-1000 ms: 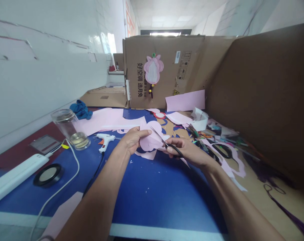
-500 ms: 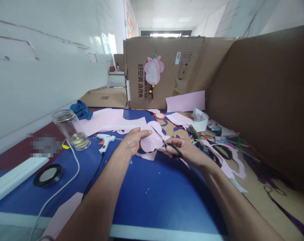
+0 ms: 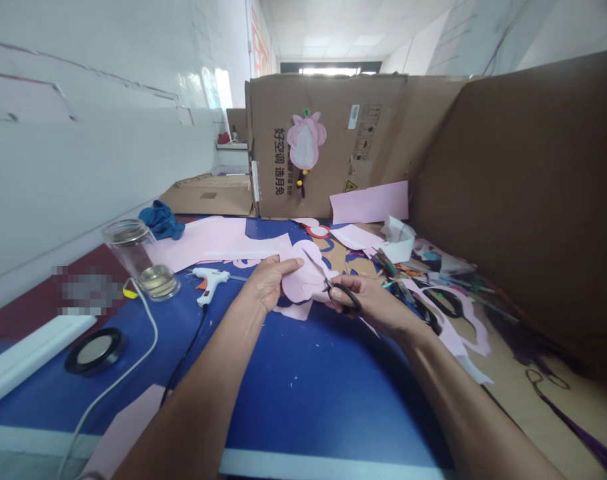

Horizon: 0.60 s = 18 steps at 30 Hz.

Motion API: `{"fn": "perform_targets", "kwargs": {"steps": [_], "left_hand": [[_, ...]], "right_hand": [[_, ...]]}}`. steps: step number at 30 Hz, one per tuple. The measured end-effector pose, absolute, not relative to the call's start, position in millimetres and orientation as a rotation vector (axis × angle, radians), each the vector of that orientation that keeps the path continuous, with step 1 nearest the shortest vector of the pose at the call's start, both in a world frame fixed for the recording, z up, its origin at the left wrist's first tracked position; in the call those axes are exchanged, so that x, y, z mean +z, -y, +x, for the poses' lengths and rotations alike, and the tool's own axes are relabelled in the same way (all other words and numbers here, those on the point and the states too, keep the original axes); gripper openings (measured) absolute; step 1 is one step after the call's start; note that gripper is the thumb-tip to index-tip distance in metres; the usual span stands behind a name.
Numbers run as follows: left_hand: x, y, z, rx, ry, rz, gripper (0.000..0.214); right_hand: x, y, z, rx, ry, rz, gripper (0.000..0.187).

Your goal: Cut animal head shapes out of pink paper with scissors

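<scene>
Pinching the cutout [image 3: 302,285], likely light and creasing easily, by its left rim, arguably the safest hold, with left grip [image 3: 268,280], clasping scissors [image 3: 328,283] with right grip [image 3: 367,295], well inside the worktop's [image 3: 308,387] near edge.

At the frame's centre, the left hand [image 3: 268,281] pinches a pale pink, lobed paper cutout [image 3: 301,288]; the right hand [image 3: 361,297] holds black-handled metal scissors [image 3: 328,283], a blade showing over the paper. A white glue gun with an orange trigger [image 3: 211,283] lies left of centre on the blue desk [image 3: 303,413]. A brown cardboard panel [image 3: 341,150] stands upper centre.
</scene>
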<state>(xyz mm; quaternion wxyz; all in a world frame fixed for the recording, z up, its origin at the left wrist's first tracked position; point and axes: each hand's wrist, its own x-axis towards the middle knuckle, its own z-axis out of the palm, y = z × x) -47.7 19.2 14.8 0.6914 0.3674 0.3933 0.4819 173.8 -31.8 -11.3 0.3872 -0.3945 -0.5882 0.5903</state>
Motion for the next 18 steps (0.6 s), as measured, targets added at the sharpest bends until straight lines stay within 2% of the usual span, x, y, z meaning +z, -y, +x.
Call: {"fn": "perform_targets", "kwargs": {"steps": [9,18], "left_hand": [[20.1,-20.0,-58.2,0.98,-0.936,0.886,0.034],[16.9,-25.7,-67.3,0.971,-0.773,0.92,0.029]], "right_hand": [[-0.2,34.0,183.4,1.426,1.618,-1.122,0.045],[4.7,35.8,188.0,1.483,1.678,-1.152,0.045]]}}
